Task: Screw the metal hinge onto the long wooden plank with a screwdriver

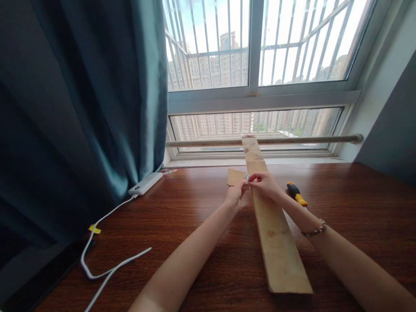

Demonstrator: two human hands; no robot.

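Both hands meet over the left edge of a long pale wooden board [282, 247]. My left hand [234, 196] is closed, its fingertips pinching a small shiny silvery thing [247, 177] too small to name. From the other side, the bent fingers of my right hand [264, 184] pinch at this same thing. Just beyond my left hand is a small tan flat piece [235, 176], like cardboard or thin wood; whether the hand touches it, I cannot tell. To the right of the board lies a screwdriver [296, 193] with a black and yellow handle, its shaft partly behind my right forearm.
The board's far end reaches the rail [302, 140] before the barred window. On the brown wooden tabletop [195, 208], a white power strip or power bank [146, 184] lies by the dark curtain [130, 86]. Its white cable [85, 255] loops at the left.
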